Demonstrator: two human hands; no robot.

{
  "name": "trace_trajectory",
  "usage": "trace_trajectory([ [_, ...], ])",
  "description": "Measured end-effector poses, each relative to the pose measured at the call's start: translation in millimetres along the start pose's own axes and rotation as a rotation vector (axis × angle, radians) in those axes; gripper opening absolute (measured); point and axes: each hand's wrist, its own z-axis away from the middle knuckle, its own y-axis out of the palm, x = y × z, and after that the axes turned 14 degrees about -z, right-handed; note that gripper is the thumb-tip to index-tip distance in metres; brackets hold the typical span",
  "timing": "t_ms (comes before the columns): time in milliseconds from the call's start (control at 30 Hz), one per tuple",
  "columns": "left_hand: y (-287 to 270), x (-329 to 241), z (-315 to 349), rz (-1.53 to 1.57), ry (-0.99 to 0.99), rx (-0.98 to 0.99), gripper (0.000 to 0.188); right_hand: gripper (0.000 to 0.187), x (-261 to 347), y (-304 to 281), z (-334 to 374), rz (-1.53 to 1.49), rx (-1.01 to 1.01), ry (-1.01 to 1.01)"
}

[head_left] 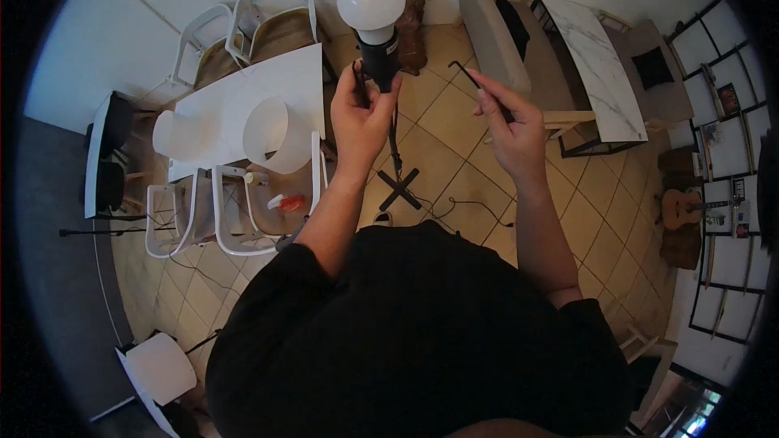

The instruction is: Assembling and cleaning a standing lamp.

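Observation:
A large white light bulb (372, 2) sits upright in a black lamp socket (379, 59) on top of a floor lamp stand. The thin pole (395, 139) runs down to a black cross-shaped base (399, 189) on the floor. My left hand (362, 118) is closed around the lower part of the socket, its thumb on the right side. To the right, apart from the lamp, my right hand (514, 131) grips a slim black hex key (466, 75) between thumb and fingers. The short bent end of the key points toward the socket.
On the left, a white table (304, 73) bears two white lampshades (266, 131), with chairs (276, 20) around it. A bench (491, 24) and a marble-patterned table (596, 65) stand right. A cable (466, 201) lies near the lamp base. A guitar (680, 208) stands far right.

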Motion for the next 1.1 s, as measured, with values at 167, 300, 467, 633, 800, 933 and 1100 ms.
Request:
trace_trajectory([
  [167,-5.6,5.0,2.9,-0.044,0.043,0.091,0.038,0.026,3.6,7.1,-7.5,0.054,-0.049,0.020],
  [300,-9.1,9.2,-2.3,0.049,0.046,0.153,0.038,0.026,10.7,7.6,-9.6,0.175,0.062,0.022],
  [467,-11.9,21.2,-16.1,0.123,0.024,0.255,0.039,0.027,18.9,8.3,-15.1,0.267,0.104,-0.056],
  [633,-16.9,32.0,-29.8,0.152,0.028,0.344,0.037,0.024,23.3,10.2,-16.7,0.311,0.091,-0.105],
  [800,-16.7,31.2,-34.5,0.192,0.055,0.432,0.031,0.022,26.2,7.4,-26.1,0.351,0.074,-0.210],
  [933,-12.0,26.1,-35.8,0.242,0.034,0.455,0.023,0.023,29.5,7.3,-27.2,0.354,0.030,-0.194],
  [1100,-11.6,21.3,-39.9,0.191,0.074,0.512,0.029,0.023,31.6,9.0,-21.1,0.358,0.039,-0.166],
])
